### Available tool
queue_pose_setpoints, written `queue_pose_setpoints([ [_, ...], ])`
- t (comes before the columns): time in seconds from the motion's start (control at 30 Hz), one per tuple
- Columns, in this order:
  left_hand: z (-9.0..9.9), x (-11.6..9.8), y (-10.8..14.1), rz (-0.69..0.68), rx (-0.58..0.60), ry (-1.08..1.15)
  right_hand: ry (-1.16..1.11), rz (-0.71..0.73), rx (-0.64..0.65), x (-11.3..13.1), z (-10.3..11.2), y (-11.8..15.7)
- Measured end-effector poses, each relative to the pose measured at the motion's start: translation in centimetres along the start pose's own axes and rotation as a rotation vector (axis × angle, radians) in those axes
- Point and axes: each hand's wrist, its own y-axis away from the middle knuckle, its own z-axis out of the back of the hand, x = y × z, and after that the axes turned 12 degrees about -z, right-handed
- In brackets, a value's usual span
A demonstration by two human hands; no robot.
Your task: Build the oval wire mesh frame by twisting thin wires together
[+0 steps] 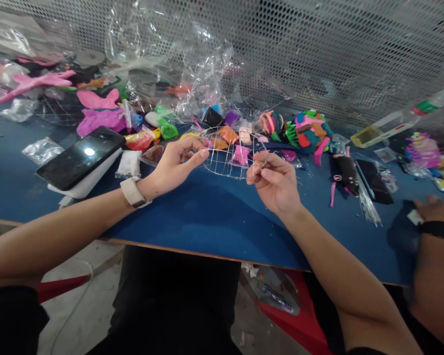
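Observation:
Between my hands a rounded wire frame [222, 165], a mesh of thin silvery wires, is held up above the blue table. My left hand [179, 165] pinches its left edge between thumb and fingers; a pale watch band circles that wrist. At the frame's right edge, the fingers of my right hand [276, 180] are closed on the wire. Behind the mesh lie small packets of coloured clay, among them a pink packet [240, 155] and an orange lump [228, 134], partly seen through the wires.
A black phone [82, 157] lies on a white object at left. Clay pieces and plastic bags [203, 64] line the back, against a perforated metal panel [336, 44]. A bottle [392, 121] leans at right, near loose wires [368, 204]. Another person's arm [434, 261] rests at far right.

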Motion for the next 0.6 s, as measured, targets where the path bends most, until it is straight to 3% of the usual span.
queue_pose_setpoints([
  [0.2, -0.03, -0.02, 0.02, 0.031, 0.006, 0.011, 0.023, 0.018, -0.041, 0.00, -0.11, 0.16],
  [0.6, -0.37, 0.36, 0.13, 0.013, 0.031, 0.181, -0.040, 0.114, 0.091, -0.20, 0.09, 0.11],
])
